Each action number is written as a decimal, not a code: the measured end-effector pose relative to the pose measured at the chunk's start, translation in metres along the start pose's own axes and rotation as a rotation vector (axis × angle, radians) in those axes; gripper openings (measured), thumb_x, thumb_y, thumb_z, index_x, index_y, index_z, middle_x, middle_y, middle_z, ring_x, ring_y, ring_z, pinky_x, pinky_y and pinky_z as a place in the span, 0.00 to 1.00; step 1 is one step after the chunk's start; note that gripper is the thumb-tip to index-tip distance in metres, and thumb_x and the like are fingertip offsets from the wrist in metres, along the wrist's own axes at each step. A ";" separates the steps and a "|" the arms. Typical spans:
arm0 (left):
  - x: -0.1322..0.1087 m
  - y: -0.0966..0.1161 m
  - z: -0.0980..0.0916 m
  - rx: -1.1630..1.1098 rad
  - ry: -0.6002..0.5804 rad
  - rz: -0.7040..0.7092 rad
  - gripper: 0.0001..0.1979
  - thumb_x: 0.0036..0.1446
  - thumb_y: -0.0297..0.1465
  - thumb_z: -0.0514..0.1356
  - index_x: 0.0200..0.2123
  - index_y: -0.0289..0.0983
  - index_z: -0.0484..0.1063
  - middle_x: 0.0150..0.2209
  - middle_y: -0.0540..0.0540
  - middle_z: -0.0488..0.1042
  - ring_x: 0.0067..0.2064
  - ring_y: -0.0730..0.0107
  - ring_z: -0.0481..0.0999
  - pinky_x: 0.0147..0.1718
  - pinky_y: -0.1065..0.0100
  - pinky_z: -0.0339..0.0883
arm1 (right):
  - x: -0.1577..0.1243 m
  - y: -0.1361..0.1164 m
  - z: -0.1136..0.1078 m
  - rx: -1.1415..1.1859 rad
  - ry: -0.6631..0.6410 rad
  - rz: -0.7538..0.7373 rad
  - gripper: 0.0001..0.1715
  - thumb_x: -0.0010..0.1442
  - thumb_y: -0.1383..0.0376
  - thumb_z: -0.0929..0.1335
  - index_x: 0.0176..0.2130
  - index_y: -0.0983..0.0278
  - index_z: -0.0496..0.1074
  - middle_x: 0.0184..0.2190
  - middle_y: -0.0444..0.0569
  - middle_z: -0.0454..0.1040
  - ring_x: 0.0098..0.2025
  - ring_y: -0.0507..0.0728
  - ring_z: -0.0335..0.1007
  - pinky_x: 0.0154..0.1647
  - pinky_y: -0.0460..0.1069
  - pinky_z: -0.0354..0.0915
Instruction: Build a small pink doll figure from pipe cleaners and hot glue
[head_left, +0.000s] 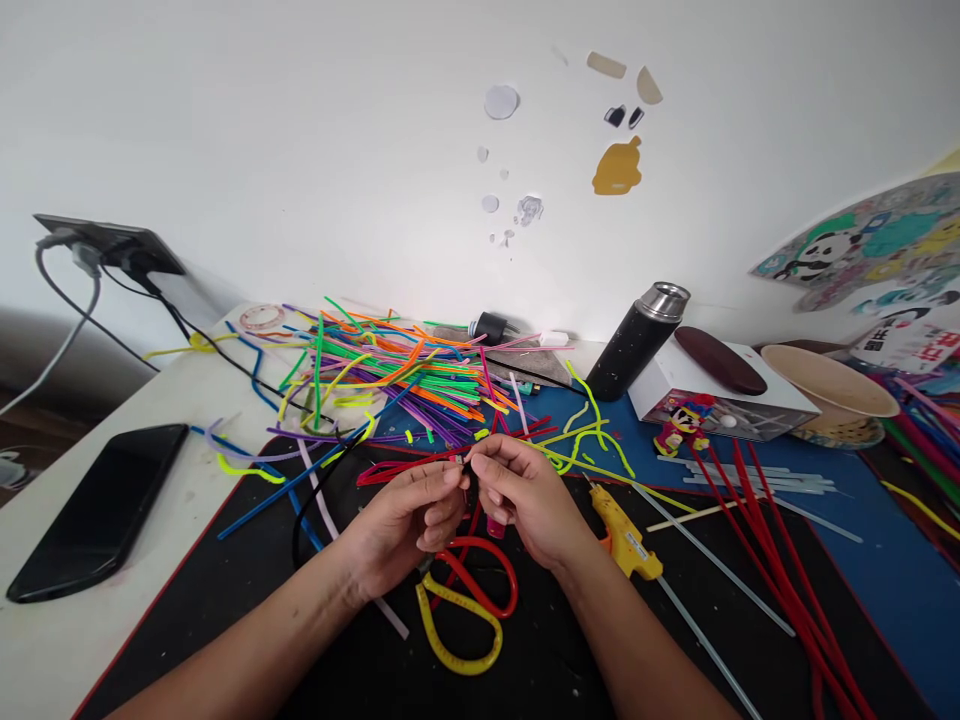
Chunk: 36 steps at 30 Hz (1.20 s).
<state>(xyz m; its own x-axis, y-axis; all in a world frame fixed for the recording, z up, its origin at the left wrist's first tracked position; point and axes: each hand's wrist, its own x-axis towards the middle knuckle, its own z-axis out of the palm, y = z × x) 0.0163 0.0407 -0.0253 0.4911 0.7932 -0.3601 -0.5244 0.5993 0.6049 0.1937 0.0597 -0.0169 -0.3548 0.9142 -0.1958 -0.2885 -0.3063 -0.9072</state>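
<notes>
Over the middle of the black mat, my left hand [409, 515] and my right hand [529, 495] meet with fingertips pinched together. Between them is a small dark piece [466, 467], mostly hidden by the fingers; its kind cannot be made out. Just below the hands lie scissors [461, 655] with one yellow and one red handle, their blades hidden under the left hand. A yellow hot glue gun [626, 540] rests right of my right wrist, a translucent glue stick in its back end. Red pipe cleaners [397, 465] lie behind my left hand.
A heap of colourful pipe cleaners [405, 375] lies against the wall. At left is a black phone [101, 510]. A black thermos [637, 345], a white box [750, 400], a small figure [684, 428], a bowl [832, 385] and loose glue sticks [780, 482] stand or lie at right.
</notes>
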 end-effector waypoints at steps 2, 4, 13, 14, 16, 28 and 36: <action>0.000 0.000 0.000 0.011 -0.002 0.005 0.19 0.54 0.39 0.76 0.29 0.34 0.72 0.19 0.58 0.58 0.19 0.83 0.53 0.19 0.75 0.44 | 0.000 0.000 0.000 -0.006 0.000 0.006 0.20 0.59 0.51 0.78 0.36 0.63 0.76 0.17 0.34 0.63 0.17 0.46 0.54 0.18 0.43 0.49; 0.000 0.000 0.000 0.014 0.000 0.003 0.19 0.55 0.39 0.76 0.29 0.34 0.71 0.19 0.58 0.58 0.19 0.83 0.53 0.18 0.76 0.43 | 0.000 0.000 0.001 -0.013 -0.006 0.007 0.20 0.59 0.51 0.78 0.36 0.63 0.76 0.17 0.34 0.63 0.17 0.46 0.54 0.18 0.43 0.50; 0.003 -0.001 -0.002 -0.004 0.011 0.029 0.16 0.56 0.36 0.74 0.29 0.34 0.71 0.19 0.58 0.58 0.19 0.83 0.51 0.18 0.76 0.45 | 0.000 0.001 0.001 -0.063 -0.006 0.009 0.19 0.61 0.51 0.77 0.38 0.63 0.77 0.17 0.34 0.63 0.17 0.46 0.54 0.18 0.43 0.50; 0.003 -0.001 -0.002 -0.010 0.014 0.033 0.16 0.56 0.36 0.74 0.29 0.34 0.71 0.19 0.58 0.57 0.19 0.83 0.51 0.18 0.76 0.45 | 0.000 0.000 0.001 -0.067 -0.006 0.006 0.19 0.61 0.51 0.76 0.39 0.64 0.77 0.17 0.34 0.63 0.17 0.46 0.53 0.18 0.43 0.50; 0.003 -0.001 -0.003 -0.017 0.018 0.039 0.16 0.55 0.36 0.74 0.28 0.34 0.71 0.19 0.58 0.57 0.19 0.83 0.51 0.18 0.76 0.45 | 0.000 0.000 0.001 -0.076 -0.007 0.000 0.19 0.61 0.51 0.76 0.40 0.64 0.78 0.17 0.34 0.63 0.17 0.46 0.53 0.18 0.43 0.50; 0.003 -0.001 0.000 0.021 0.029 0.044 0.18 0.56 0.36 0.72 0.25 0.35 0.69 0.19 0.57 0.57 0.19 0.82 0.52 0.18 0.75 0.45 | 0.001 0.001 0.001 -0.106 -0.002 0.018 0.18 0.60 0.52 0.76 0.38 0.63 0.76 0.17 0.34 0.64 0.17 0.46 0.54 0.18 0.43 0.52; 0.004 0.001 0.002 -0.027 0.057 0.057 0.18 0.54 0.35 0.75 0.26 0.35 0.69 0.18 0.58 0.57 0.19 0.82 0.50 0.17 0.76 0.46 | 0.000 0.002 0.001 -0.132 -0.005 -0.025 0.18 0.61 0.53 0.76 0.43 0.63 0.78 0.20 0.35 0.66 0.17 0.46 0.55 0.17 0.43 0.52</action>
<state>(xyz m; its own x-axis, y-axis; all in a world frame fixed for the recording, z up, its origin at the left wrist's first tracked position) 0.0190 0.0443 -0.0246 0.4200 0.8305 -0.3660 -0.5690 0.5551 0.6067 0.1921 0.0591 -0.0181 -0.3532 0.9197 -0.1712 -0.1781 -0.2458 -0.9528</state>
